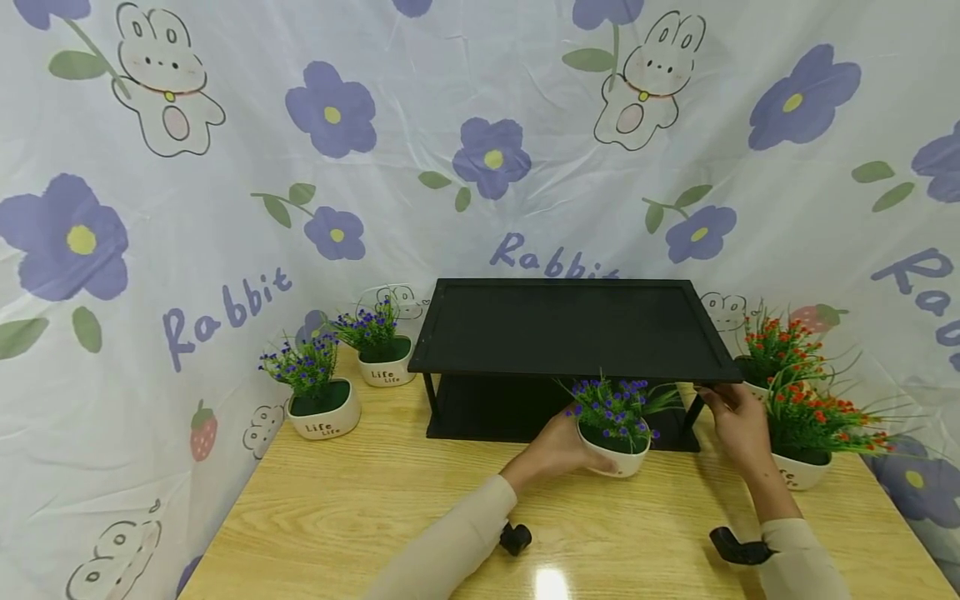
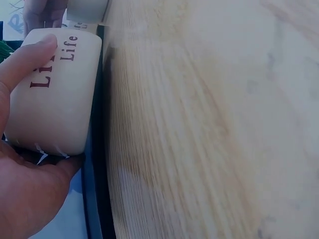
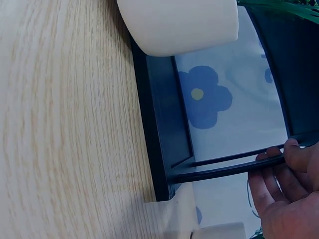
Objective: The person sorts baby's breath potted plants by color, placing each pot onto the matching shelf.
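Observation:
A potted plant with purple flowers (image 1: 617, 410) is held in my left hand (image 1: 558, 450), its thumb across the lettered front of the white pot (image 2: 65, 99). The pot is in front of the lower level of a black two-tier shelf (image 1: 570, 325), near the right end. My right hand (image 1: 738, 421) grips that shelf at its front right corner, just under the top board. In the right wrist view, its fingers (image 3: 279, 181) lie against the thin black post (image 3: 224, 172) and the thumb is by the upper board.
Two pots of purple flowers (image 1: 322, 408) (image 1: 386, 362) stand left of the shelf. Two pots of orange-red flowers (image 1: 802, 471) (image 1: 772, 354) stand right, close to my right hand. A patterned cloth (image 1: 420, 167) hangs behind the wooden table (image 1: 360, 517).

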The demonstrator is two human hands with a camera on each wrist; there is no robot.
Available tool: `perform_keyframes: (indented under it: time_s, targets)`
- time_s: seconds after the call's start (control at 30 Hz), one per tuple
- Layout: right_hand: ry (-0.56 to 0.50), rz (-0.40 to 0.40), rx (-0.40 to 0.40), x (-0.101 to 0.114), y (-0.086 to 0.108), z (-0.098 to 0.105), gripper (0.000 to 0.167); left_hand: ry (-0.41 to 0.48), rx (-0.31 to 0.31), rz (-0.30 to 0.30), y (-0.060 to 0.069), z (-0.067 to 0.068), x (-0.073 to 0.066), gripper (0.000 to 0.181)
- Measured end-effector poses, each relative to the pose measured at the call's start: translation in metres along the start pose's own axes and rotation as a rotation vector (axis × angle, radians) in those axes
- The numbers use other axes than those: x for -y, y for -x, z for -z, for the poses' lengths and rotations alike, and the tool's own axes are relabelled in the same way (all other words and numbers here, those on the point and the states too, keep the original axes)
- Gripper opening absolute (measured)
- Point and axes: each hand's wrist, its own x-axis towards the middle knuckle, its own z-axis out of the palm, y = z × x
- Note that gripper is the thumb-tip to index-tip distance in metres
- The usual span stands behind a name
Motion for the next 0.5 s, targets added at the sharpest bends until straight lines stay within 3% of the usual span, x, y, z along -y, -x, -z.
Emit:
perform_keyframes:
  time_s: [0.3, 0.5]
  targets:
    - [-0.007, -0.018, -0.001, 0.0, 0.001, -0.001, 0.044, 0.016, -0.051, 0.043, -0.016, -0.004, 0.001, 0.115]
    - [-0.007, -0.008, -0.01, 0.001, 0.0, -0.001, 0.044, 0.042, -0.09, -0.007, -0.031, -0.004, 0.0, 0.107]
